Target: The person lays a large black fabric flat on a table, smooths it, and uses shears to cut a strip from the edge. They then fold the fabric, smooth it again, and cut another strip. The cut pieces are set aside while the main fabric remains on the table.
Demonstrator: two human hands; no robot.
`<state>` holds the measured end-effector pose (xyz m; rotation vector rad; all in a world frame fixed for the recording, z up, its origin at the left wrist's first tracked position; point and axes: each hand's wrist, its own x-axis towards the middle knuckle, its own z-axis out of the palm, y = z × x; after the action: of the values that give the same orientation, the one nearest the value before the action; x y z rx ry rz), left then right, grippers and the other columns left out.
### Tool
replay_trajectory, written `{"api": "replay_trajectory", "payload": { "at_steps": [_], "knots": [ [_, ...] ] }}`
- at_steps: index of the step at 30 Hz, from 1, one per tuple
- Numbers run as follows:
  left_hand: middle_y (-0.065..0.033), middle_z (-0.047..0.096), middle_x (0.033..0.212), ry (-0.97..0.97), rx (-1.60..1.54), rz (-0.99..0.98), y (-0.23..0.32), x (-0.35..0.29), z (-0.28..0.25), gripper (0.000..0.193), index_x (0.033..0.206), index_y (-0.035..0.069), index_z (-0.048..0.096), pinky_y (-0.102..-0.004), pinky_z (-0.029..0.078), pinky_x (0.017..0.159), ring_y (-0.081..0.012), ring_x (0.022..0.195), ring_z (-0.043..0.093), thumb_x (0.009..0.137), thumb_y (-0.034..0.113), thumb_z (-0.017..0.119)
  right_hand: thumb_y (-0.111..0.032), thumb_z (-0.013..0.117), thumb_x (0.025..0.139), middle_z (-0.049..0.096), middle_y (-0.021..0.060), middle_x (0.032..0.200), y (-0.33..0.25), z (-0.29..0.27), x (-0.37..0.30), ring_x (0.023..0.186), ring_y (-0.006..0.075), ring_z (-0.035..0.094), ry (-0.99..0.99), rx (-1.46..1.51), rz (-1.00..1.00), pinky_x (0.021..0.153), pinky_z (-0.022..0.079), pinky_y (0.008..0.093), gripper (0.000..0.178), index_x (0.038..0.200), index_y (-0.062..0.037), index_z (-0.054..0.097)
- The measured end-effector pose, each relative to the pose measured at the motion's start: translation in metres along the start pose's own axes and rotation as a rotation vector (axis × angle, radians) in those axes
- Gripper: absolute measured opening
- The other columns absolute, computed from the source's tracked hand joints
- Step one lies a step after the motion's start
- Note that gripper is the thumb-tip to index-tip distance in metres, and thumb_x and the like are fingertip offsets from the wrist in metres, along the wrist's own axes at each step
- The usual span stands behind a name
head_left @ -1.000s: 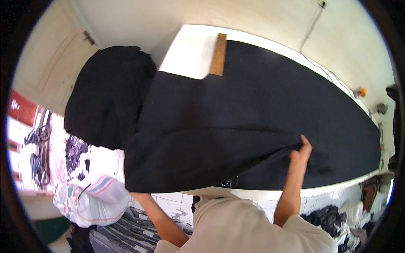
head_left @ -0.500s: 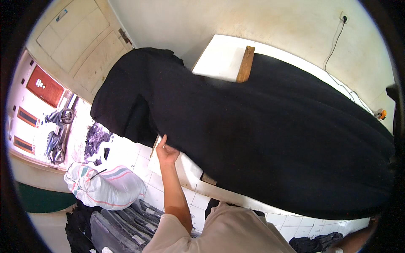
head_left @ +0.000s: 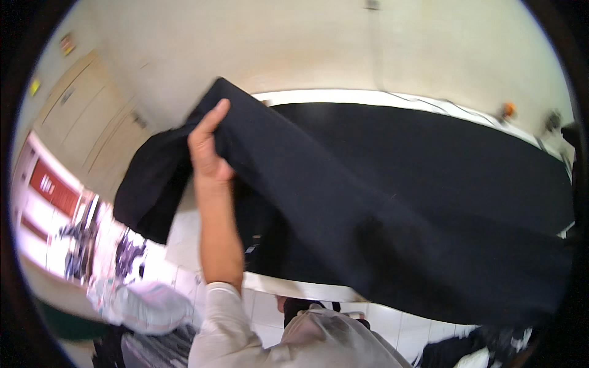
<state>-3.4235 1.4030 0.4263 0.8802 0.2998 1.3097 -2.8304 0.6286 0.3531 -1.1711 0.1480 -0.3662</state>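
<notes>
My left hand (head_left: pixel 208 147) is raised over the left part of the table, closed on a length of black fabric (head_left: pixel 343 190). Part of its grip is hidden by the cloth. From the hand, the lifted layer slants down to the right, and one end hangs off beyond the hand at the left. Beneath it another black layer (head_left: pixel 417 141) lies flat along the white table (head_left: pixel 300 288). My right hand is out of view.
A cable and an orange object (head_left: pixel 508 110) are at the table's far right edge. On the floor at left are a white sack (head_left: pixel 147 306) and dark bundles (head_left: pixel 156 349). More dark cloth (head_left: pixel 454 349) lies at lower right. A door (head_left: pixel 92 116) stands at left.
My left hand has risen from the near table edge, moving up and slightly left with the fabric. The cloth is folded up and over, showing the layer below. The view has also shifted.
</notes>
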Motion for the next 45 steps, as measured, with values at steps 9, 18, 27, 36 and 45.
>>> {"api": "replay_trajectory", "payload": {
  "at_steps": [9, 18, 27, 36, 45],
  "knots": [
    [-0.0230, 0.056, 0.161, -0.543, 0.812, 0.851, -0.198, -0.056, 0.362, 0.053, 0.156, -0.007, 0.055, -0.0477, 0.037, 0.132, -0.0328, 0.150, 0.054, 0.110, 0.014, 0.040, 0.009, 0.068, 0.092, 0.079, 0.0158, 0.129, -0.220, -0.208, 0.325, 0.114, 0.0324, 0.077, 0.081, 0.208, -0.242, 0.111, 0.058, 0.0424, 0.037, 0.128, 0.0052, 0.076],
    [-0.0172, 0.055, 0.163, -0.260, 0.399, 0.278, -0.484, -0.077, 0.579, 0.045, 0.154, 0.003, 0.062, -0.0437, 0.036, 0.133, -0.0284, 0.149, 0.054, 0.117, 0.015, 0.040, -0.004, 0.072, 0.100, 0.080, 0.0178, 0.116, -0.169, -0.346, 0.601, 0.103, 0.0314, 0.078, 0.045, 0.070, -0.181, 0.098, 0.063, 0.0434, 0.019, 0.116, 0.0064, 0.076],
    [-0.0185, 0.054, 0.163, -0.428, 0.548, 0.242, -0.713, -0.156, 0.923, 0.044, 0.154, 0.002, 0.061, -0.0441, 0.044, 0.128, -0.0300, 0.147, 0.056, 0.117, 0.017, 0.044, -0.006, 0.059, 0.107, 0.078, 0.0236, 0.107, -0.245, -0.450, 0.887, 0.088, 0.0350, 0.079, 0.305, -0.075, -0.006, 0.081, 0.068, 0.0468, 0.021, 0.119, 0.0080, 0.069],
    [-0.0198, 0.053, 0.165, -0.419, 0.609, 0.475, -0.941, -0.332, 1.242, 0.056, 0.159, -0.001, 0.054, -0.0491, 0.035, 0.133, -0.0303, 0.155, 0.049, 0.112, 0.018, 0.030, -0.010, 0.069, 0.099, 0.079, 0.0143, 0.103, -0.242, -0.585, 1.165, 0.089, 0.0307, 0.077, 0.515, -0.143, -0.245, 0.087, 0.063, 0.0432, 0.018, 0.110, 0.0037, 0.075],
    [-0.0199, 0.061, 0.150, -0.248, 0.433, 0.386, -1.152, -0.430, 1.538, 0.047, 0.150, -0.004, 0.060, -0.0453, 0.042, 0.123, -0.0287, 0.140, 0.057, 0.113, 0.016, 0.039, -0.008, 0.072, 0.100, 0.075, 0.0205, 0.132, -0.304, -0.698, 1.547, 0.117, 0.0323, 0.073, 0.503, 0.099, -0.416, 0.109, 0.058, 0.0420, 0.035, 0.130, 0.0100, 0.073]
  ]
}}
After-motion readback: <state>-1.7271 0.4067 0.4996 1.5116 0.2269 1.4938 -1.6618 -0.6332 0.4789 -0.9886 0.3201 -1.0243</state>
